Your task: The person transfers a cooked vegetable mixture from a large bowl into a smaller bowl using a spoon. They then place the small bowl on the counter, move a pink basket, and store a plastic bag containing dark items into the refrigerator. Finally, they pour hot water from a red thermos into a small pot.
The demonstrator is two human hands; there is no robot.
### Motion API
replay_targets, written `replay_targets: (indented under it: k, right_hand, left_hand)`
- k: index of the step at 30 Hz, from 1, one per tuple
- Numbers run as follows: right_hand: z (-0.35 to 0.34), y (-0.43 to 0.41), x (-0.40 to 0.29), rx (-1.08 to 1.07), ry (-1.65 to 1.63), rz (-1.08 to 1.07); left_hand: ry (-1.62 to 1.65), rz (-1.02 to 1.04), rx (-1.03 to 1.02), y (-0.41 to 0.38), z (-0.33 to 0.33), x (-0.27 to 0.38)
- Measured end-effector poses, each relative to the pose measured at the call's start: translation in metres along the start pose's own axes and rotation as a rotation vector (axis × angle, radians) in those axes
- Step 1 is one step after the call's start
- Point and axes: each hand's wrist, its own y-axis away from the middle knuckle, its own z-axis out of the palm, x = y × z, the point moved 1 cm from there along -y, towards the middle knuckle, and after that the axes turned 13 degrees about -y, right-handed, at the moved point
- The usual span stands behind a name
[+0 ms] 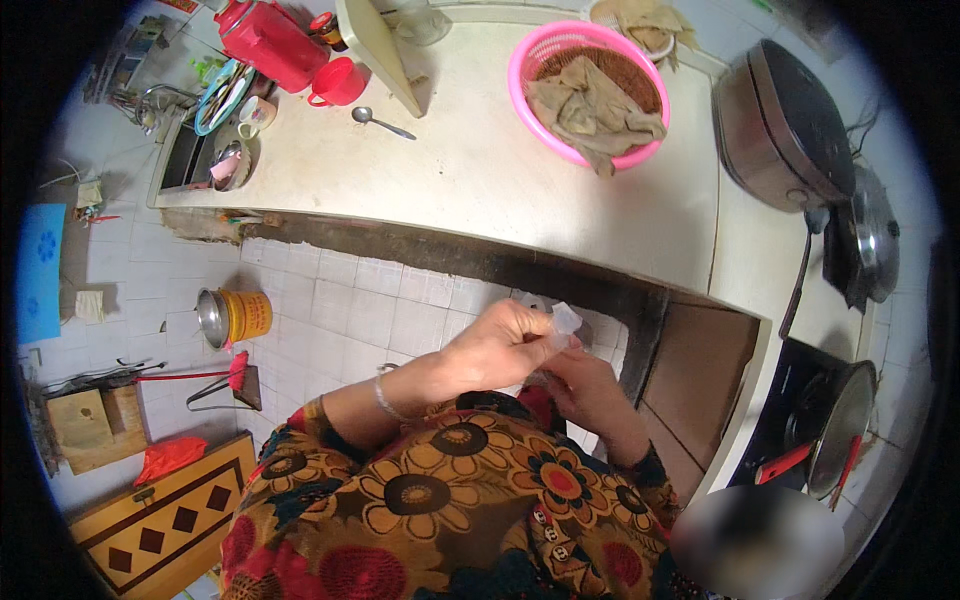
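Note:
My left hand [499,341] is raised in front of my body, its thumb and fingertips pinching a small piece of whitish translucent plastic [566,319]. Just below it, my right hand [589,390] meets the left fingertips. Its fingers are curled, and the left hand partly covers them, so what they hold is hidden. Both hands are in front of the counter's dark front edge [450,244], above the tiled floor. On the countertop [465,187] beyond stands a pink plastic basket [525,112] with brownish contents and a crumpled cloth [592,109] draped over them.
A metal spoon [382,124], red mug [337,81] and red thermos [270,45] are at the back left, near a sink [184,161]. To the right are a large lidded cooker [780,135] and a wok [844,427] on the stove. A bucket [247,315] is at left.

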Motion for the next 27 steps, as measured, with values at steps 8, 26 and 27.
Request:
replay_targets:
  k: [8, 26, 27]
  right_hand:
    - [-0.054, -0.093, -0.106, 0.322, -0.045, -0.451]
    - [-0.044, -0.255, -0.045, -0.015, -0.362, -0.289]
    - [-0.047, -0.258, -0.043, -0.047, -0.398, -0.302]
  left_hand:
    - [-0.315, 0.262, -0.045, 0.016, -0.117, 0.102]
    - [-0.727, 0.269, -0.138, -0.103, -0.204, 0.056]
    - [-0.736, 0.331, -0.06, -0.103, -0.207, 0.057]
